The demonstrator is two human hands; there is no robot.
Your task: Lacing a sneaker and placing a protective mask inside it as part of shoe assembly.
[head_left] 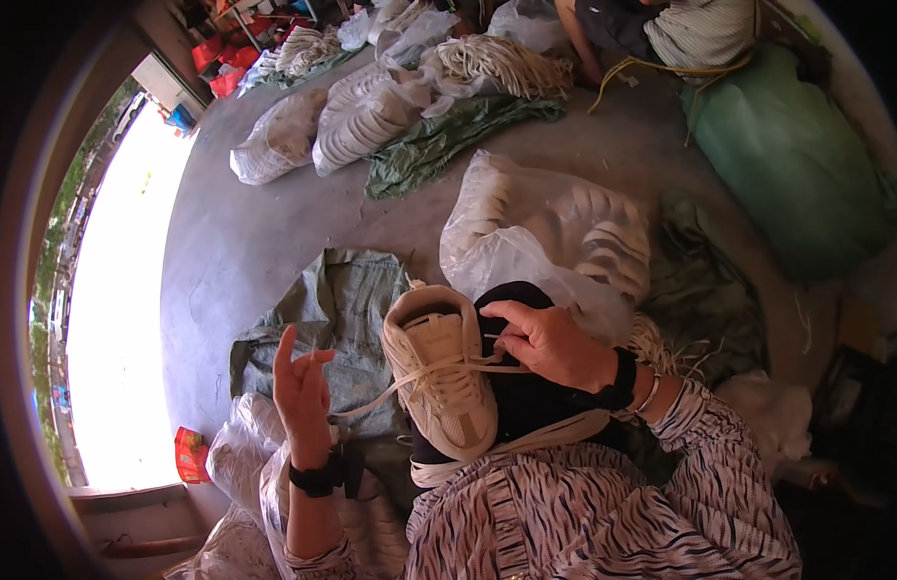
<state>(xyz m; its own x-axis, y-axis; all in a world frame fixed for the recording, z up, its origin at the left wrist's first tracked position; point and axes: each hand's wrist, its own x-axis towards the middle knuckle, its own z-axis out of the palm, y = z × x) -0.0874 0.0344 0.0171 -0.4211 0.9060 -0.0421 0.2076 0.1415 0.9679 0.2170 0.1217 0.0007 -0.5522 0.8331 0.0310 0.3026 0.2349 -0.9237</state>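
A cream lace-up sneaker (443,387) rests on my lap, on black cloth, its toe pointing toward me and its collar away. One white shoelace (448,367) crosses its tongue and stretches out to both sides. My left hand (302,391), left of the shoe, has its index finger raised and the lower fingers curled around one lace end. To the right of the shoe, my right hand (550,340) pinches the other lace end between thumb and fingers. A bundle of pale laces (555,433) lies across my lap below the toe.
A clear plastic bag of pale shoe parts (545,227) lies ahead on the floor. Green sacking (323,309) spreads at left, beside stuffed plastic bags (241,454). More bags and cord bundles (506,66) lie farther back. A big green sack (796,164) and another person's arm (579,43) appear at right.
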